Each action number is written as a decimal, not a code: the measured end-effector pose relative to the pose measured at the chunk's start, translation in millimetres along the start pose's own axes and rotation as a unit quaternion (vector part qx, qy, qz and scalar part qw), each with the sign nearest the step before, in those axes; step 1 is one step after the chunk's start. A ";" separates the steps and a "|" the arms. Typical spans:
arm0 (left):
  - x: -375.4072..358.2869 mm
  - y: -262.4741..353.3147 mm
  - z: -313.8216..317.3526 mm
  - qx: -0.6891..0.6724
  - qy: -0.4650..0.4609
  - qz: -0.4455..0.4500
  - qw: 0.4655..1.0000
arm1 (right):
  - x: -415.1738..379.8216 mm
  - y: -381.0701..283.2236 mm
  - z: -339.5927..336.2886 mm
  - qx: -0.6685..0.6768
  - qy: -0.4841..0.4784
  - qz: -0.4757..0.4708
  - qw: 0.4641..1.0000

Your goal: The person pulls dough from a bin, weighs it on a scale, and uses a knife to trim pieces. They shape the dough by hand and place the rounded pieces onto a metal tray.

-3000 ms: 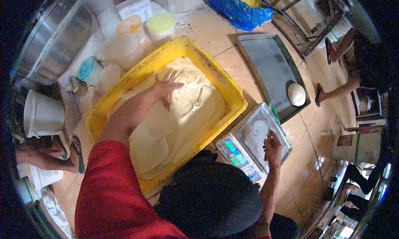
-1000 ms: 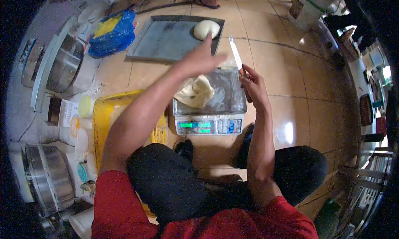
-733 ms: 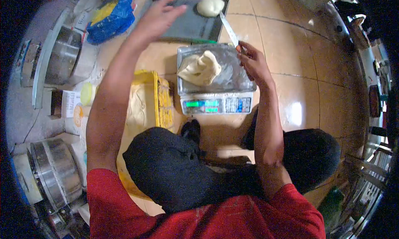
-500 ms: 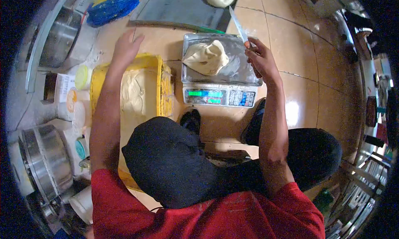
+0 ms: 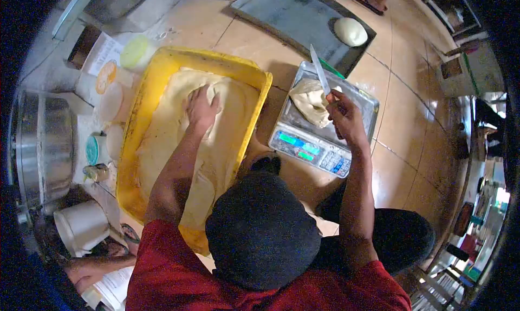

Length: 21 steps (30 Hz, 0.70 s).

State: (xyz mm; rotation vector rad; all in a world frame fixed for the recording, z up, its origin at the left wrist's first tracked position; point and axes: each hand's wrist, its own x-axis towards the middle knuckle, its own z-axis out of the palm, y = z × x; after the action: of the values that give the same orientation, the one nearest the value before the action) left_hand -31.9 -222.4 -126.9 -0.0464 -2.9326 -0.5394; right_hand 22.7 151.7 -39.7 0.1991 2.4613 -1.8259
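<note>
My left hand [image 5: 201, 109] rests on the large mass of pale dough [image 5: 173, 121] in the yellow crate [image 5: 125, 165], its fingers apart on the dough's surface. The handle of a knife [image 5: 318, 68] is gripped in my right hand [image 5: 344, 119], with the blade pointing up and away from me. That hand is above the metal pan of a digital scale [image 5: 309, 150]. On the pan lies an uneven lump of dough [image 5: 309, 101], partly covered by the knife and hand. The scale's green display is lit.
Beyond the scale, a dark baking tray [image 5: 287, 13] holds a round dough ball [image 5: 350, 31]. Tubs, including one with a teal lid [image 5: 93, 149], line the left side. Another person's foot [image 5: 368, 0] is at the top, and another person's arm [image 5: 103, 266] is at lower left.
My left hand has come down from above the crate's far edge onto the dough inside. The knife stays in my right hand over the scale. The whole view has turned left.
</note>
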 end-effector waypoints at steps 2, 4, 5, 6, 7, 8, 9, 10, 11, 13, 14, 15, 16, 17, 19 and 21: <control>16.2 47.6 -7.0 -0.101 0.094 0.061 0.989 | 0.9 -8.4 -0.3 0.015 0.013 0.003 1.000; 27.7 106.7 -13.5 -0.171 0.127 0.156 0.964 | 3.8 -10.8 -7.4 -0.044 0.049 0.014 0.998; 28.1 137.2 -16.5 -0.181 0.121 0.196 0.956 | 4.9 -9.5 -12.8 -0.096 0.079 0.025 0.992; 27.7 165.5 -20.2 -0.200 0.064 0.219 0.953 | 6.2 7.3 -16.8 -0.072 0.095 -0.083 0.989; 30.9 180.7 2.4 -0.220 0.018 0.264 0.939 | 4.1 11.3 -24.2 -0.179 0.108 -0.059 0.976; 31.1 197.2 25.0 -0.227 -0.024 0.281 0.932 | 2.8 19.8 -30.3 -0.231 0.097 -0.051 0.967; 31.9 207.4 49.1 -0.197 -0.090 0.303 0.928 | 0.3 25.4 -36.8 -0.281 0.088 -0.043 0.955; 25.7 214.5 71.1 -0.166 -0.041 0.301 0.938 | -9.0 19.6 -34.9 -0.282 0.093 -0.044 0.954; 20.7 221.3 89.5 -0.136 0.008 0.298 0.945 | -13.9 22.0 -39.5 -0.349 0.065 -0.040 0.934; 28.1 222.3 111.5 -0.265 -0.114 0.202 0.936 | -16.6 41.1 -49.6 -0.365 0.004 -0.016 0.931; 31.7 219.6 114.7 -0.377 -0.240 0.091 0.890 | -22.0 34.1 -53.2 -0.357 -0.026 0.015 0.934; 39.2 213.9 111.9 -0.375 -0.241 0.097 0.890 | -27.2 27.3 -54.2 -0.345 -0.057 0.046 0.936; 49.9 205.5 107.9 -0.277 -0.261 0.195 0.904 | -27.3 38.2 -53.4 -0.330 -0.059 0.016 0.942; 57.1 202.2 103.4 -0.172 -0.274 0.288 0.901 | -25.2 40.0 -49.0 -0.325 -0.054 0.014 0.944; 61.0 213.5 60.1 -0.208 -0.324 0.227 0.895 | -13.1 37.3 -27.9 -0.324 -0.048 -0.010 0.945; 59.5 223.7 35.3 -0.202 -0.306 0.262 0.893 | 2.0 34.1 -4.0 -0.295 -0.032 -0.045 0.954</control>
State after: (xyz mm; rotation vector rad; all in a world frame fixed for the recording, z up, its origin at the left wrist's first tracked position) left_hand -82.7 -0.7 -71.3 -1.2220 -3.0717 -1.1905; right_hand 25.8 165.4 -71.1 -0.0126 2.8633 -1.0156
